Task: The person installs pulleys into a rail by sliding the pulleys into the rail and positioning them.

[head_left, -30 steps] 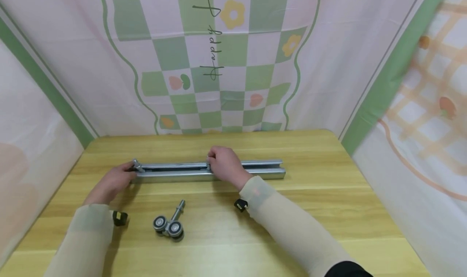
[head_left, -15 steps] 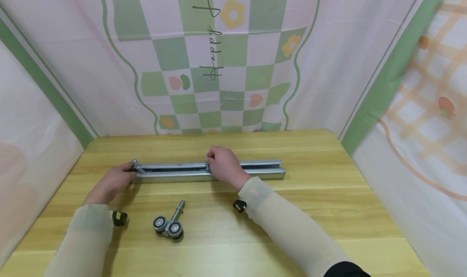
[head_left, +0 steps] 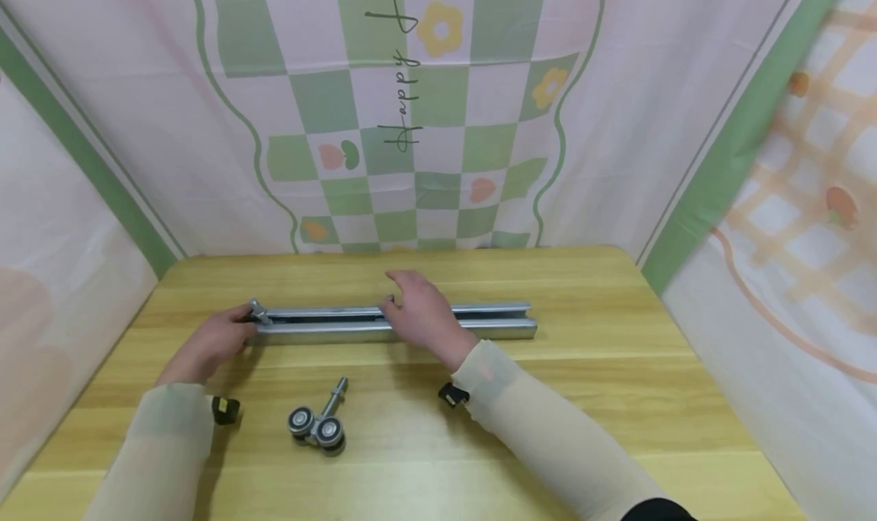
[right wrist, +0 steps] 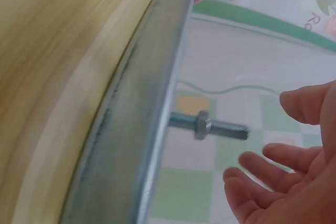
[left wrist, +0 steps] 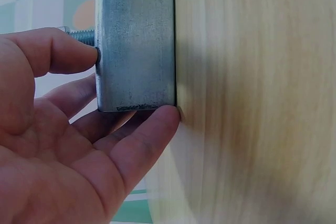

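Note:
A silver metal channel rail [head_left: 322,333] lies lengthwise across the table, its slot facing up. My left hand [head_left: 215,338] holds the rail's left end; in the left wrist view the thumb presses its top edge beside a threaded bolt [left wrist: 82,36], and a fingertip touches the lower corner. My right hand [head_left: 425,315] hovers over the middle of the rail, thumb and fingers spread apart. In the right wrist view a second bolt with a nut [right wrist: 201,125] sticks up from the slot, apart from the right hand's fingers [right wrist: 247,192]. Whatever carries the bolts inside the rail is hidden.
A loose roller trolley [head_left: 317,427] with several black-rimmed wheels and a threaded bolt lies on the wooden table [head_left: 582,429], nearer than the rail. Patterned fabric [head_left: 438,155] hangs behind the table and along both sides.
My right hand has let go of the bolt at mid-rail, its fingers spreading and lifting off. The left hand stays at the rail's left end. The loose trolley has not moved.

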`<state>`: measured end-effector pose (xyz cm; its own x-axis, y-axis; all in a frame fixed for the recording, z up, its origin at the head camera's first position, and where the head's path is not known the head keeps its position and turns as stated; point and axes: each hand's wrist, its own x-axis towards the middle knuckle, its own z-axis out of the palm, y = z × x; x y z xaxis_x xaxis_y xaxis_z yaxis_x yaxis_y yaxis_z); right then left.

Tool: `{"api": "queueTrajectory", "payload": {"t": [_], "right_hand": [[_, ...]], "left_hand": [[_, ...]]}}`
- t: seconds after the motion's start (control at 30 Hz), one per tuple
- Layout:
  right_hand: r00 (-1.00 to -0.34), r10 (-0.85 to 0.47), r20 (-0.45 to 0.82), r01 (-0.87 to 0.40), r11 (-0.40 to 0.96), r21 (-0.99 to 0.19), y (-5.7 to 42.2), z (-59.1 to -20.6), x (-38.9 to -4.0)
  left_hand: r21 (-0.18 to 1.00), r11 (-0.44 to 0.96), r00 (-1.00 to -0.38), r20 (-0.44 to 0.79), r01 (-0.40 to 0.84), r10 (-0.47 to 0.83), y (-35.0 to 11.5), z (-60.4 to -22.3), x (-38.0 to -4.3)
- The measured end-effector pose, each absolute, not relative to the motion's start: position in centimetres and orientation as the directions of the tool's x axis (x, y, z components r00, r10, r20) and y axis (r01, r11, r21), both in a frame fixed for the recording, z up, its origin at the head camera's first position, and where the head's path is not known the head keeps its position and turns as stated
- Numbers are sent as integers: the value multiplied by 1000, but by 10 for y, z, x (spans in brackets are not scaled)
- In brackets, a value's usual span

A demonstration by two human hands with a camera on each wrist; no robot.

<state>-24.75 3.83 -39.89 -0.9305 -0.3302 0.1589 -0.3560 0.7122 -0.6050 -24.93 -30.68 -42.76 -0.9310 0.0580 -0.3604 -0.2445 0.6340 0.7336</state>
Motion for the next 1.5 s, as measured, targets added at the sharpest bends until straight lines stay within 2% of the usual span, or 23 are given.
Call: {"api": "queueTrajectory", "payload": {"t": [0.1,0.27,0.37,0.43,0.67,0.93,1.13,1.3,1.5], "right_hand": [[-891,-386,238,-449,681,-579,36,-395,-240],[-790,-520,324,-611,632,-476,30,-394,-223],[-753,-579,312,-655,615,-438,24,-397,-214],[-753,-603,265,-650,616,-445,20,-400,-209],[-802,-598,12,-507,669,-544,10,-417,-202],[-799,-584,-144,-348,645,-680,7,-431,-204],[-814,-542,-209,-202,602,-773,6,-437,-203],[-811,-526,-256,-37,482,-875,2,-439,-202],[-812,-518,-270,47,404,-914,-1,-440,-201]], "left_hand": [[735,634,-932,-359,-242,60,-308,-428,-250],[742,627,-932,-356,-238,67,-308,-429,-250],[739,630,-931,-358,-238,68,-309,-429,-250],[737,632,-930,-361,-240,67,-309,-429,-250],[730,640,-930,-362,-240,64,-311,-431,-251],[727,647,-934,-352,-229,64,-310,-431,-252],[734,638,-934,-352,-235,61,-310,-431,-252],[741,628,-935,-351,-239,59,-309,-432,-252],[728,639,-931,-363,-250,49,-307,-429,-252]]}}
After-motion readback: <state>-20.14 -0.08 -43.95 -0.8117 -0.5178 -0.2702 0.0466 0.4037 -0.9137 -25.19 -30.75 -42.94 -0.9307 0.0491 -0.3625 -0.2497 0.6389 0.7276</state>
